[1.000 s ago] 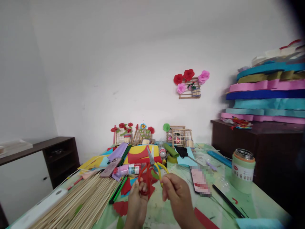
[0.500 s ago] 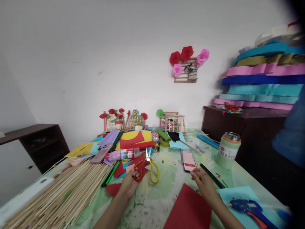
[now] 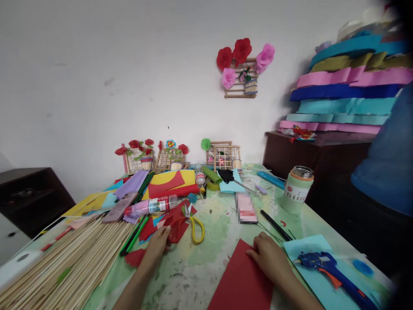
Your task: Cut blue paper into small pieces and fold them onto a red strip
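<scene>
A pair of scissors with one red and one yellow handle lies on the table, its blades a little apart over red paper scraps. My left hand is just left of the red handle, fingers loosely bent and free of the loop. A sheet of dark red paper lies at the front of the table. At its upper right edge, my right hand has its thumb over the paper and its fingers curled; their tips are partly hidden.
Bamboo sticks cover the left side. Behind them lie a plastic bottle and coloured sheets. A phone, a black pen-like stick, a jar and a blue glue gun on light-blue paper are to the right. Craft frames line the wall.
My left hand has let go of the scissors' red handle and drawn left; the scissors have settled on the table. My right hand has come down from near the phone onto the red paper's edge.
</scene>
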`<state>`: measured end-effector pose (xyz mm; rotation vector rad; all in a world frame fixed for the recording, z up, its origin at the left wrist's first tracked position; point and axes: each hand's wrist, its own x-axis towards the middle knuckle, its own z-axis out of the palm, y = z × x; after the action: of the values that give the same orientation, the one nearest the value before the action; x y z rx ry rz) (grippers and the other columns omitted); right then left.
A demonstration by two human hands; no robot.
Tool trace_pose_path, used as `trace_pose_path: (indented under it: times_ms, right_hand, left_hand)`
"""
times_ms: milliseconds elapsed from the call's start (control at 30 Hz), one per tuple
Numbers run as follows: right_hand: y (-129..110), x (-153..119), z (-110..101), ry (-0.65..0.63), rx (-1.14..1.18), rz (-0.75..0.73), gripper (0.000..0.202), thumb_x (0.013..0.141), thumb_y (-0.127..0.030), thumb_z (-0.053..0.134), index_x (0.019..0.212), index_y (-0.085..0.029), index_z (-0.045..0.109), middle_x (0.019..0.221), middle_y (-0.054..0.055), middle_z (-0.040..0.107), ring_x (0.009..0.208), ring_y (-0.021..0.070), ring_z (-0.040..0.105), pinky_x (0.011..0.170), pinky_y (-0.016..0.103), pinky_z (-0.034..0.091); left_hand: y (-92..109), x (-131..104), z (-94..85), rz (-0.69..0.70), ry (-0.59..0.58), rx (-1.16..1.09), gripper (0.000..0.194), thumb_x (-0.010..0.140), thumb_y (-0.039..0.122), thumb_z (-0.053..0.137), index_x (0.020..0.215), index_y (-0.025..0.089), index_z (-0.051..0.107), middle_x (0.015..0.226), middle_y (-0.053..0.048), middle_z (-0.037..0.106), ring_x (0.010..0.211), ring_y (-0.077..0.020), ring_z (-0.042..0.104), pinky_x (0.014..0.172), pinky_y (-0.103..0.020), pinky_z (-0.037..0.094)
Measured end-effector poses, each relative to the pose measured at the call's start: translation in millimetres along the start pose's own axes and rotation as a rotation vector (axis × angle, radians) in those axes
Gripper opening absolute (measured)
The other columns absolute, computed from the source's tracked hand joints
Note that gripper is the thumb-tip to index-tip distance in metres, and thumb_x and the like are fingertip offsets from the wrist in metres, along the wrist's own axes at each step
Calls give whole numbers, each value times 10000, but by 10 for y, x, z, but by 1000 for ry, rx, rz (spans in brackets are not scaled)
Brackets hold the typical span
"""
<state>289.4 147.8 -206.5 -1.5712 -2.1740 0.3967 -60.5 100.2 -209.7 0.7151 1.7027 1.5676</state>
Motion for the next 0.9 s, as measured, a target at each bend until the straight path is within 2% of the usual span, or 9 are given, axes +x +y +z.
trace_pose_path:
  times_ms: [167, 233, 300, 467, 600, 667, 767, 833, 900]
  right_hand:
    - [-18, -14, 6, -6, 102, 42, 213, 700, -239, 603, 565, -215, 441, 600, 19, 547, 581, 194, 487, 532, 277, 232]
    - [-36, -5, 16, 10, 177, 47, 212, 730, -259, 567, 577, -221, 424, 566, 4, 535, 563, 188, 477, 526, 273, 232]
    - [-63, 6, 23, 34, 268, 40, 212, 771, -293, 518, 601, -225, 411, 567, -10, 523, 565, 180, 475, 535, 271, 262]
    - [-134, 15, 51, 83, 546, 23, 217, 844, -381, 414, 696, -222, 433, 641, -18, 514, 618, 170, 502, 579, 267, 371]
    - [-160, -1, 102, 100, 740, 57, 239, 844, -417, 427, 738, -207, 468, 642, -21, 500, 597, 157, 487, 551, 255, 387]
    - [-169, -6, 116, 106, 817, 76, 244, 833, -427, 451, 741, -203, 477, 633, -26, 497, 576, 147, 474, 537, 249, 379]
    - [-185, -7, 112, 120, 909, 107, 260, 810, -449, 488, 731, -201, 481, 616, -32, 496, 551, 138, 461, 520, 242, 363]
    - [-194, -9, 104, 123, 958, 124, 273, 804, -465, 494, 738, -200, 484, 622, -30, 506, 549, 136, 463, 519, 241, 360]
    - [-198, -9, 106, 112, 1000, 134, 282, 804, -476, 493, 750, -200, 484, 628, -29, 513, 544, 133, 461, 518, 239, 360]
  left_hand:
    - [158, -49, -165, 206, 34, 292, 48, 642, 178, 662, 614, 195, 628, 674, -29, 608, 761, -241, 569, 674, -285, 400]
    - [187, -112, -136, 256, 36, 350, 32, 635, 206, 670, 659, 206, 649, 749, -39, 628, 820, -256, 562, 721, -303, 403]
    - [169, -209, -37, 266, -30, 368, 80, 659, 268, 666, 714, 211, 671, 794, -42, 651, 809, -252, 566, 713, -306, 416]
    - [-42, -517, 321, 33, -384, 60, 267, 696, 412, 669, 807, 171, 692, 795, -79, 685, 716, -212, 593, 583, -263, 442]
    - [-178, -657, 470, -127, -488, -49, 316, 638, 395, 740, 831, 152, 678, 785, -101, 691, 662, -193, 608, 530, -239, 437]
    - [-189, -675, 483, -80, -445, -16, 331, 585, 340, 786, 837, 156, 675, 801, -97, 688, 712, -203, 618, 572, -245, 459]
    - [-169, -659, 464, 49, -253, 36, 415, 499, 263, 834, 868, 168, 672, 919, -97, 672, 871, -236, 611, 713, -277, 486]
    - [-157, -636, 444, 31, -185, 35, 498, 481, 265, 842, 934, 178, 654, 1036, -102, 644, 927, -250, 606, 746, -290, 491]
    - [-148, -619, 426, -50, -215, 5, 573, 473, 288, 845, 991, 182, 626, 1072, -105, 635, 935, -258, 615, 744, -298, 503]
